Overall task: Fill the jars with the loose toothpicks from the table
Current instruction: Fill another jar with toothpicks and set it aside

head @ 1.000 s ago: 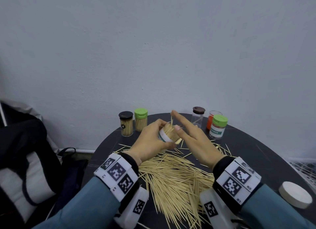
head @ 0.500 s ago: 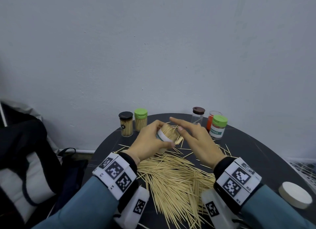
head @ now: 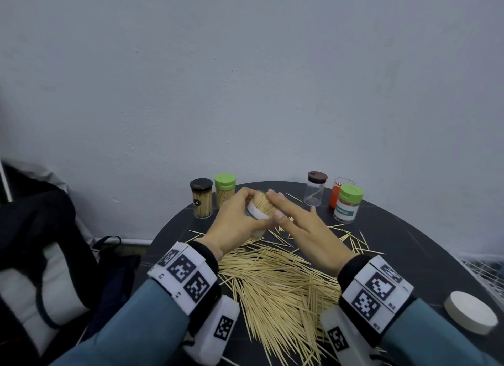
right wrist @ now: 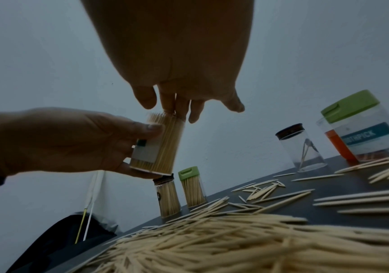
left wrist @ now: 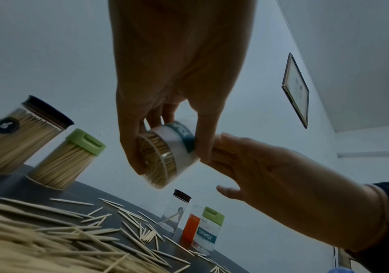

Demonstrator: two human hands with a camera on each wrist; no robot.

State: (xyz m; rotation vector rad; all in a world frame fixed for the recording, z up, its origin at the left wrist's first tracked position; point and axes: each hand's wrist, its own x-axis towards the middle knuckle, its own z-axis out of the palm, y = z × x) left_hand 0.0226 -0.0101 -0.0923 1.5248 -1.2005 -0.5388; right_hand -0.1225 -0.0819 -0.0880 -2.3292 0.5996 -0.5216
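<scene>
My left hand (head: 240,218) grips a clear labelled jar (head: 259,211) packed with toothpicks, held tilted above the round dark table (head: 409,245). The jar (left wrist: 170,157) has no lid, and toothpick tips stand out of its mouth (right wrist: 157,118). My right hand (head: 297,226) is flat, its straight fingers (right wrist: 177,110) pressing on those tips. A big heap of loose toothpicks (head: 278,283) lies on the table in front of me, under both wrists.
Two full jars, one dark-lidded (head: 201,199) and one green-lidded (head: 224,189), stand at the back left. At the back right are a nearly empty dark-lidded jar (head: 315,188), an orange jar (head: 336,192) and a green-lidded labelled jar (head: 347,207). A white lid (head: 470,312) lies near the right edge.
My right hand has lowered and flattened onto the toothpick tips in the jar, pushing them down. The left hand keeps holding the jar in about the same place.
</scene>
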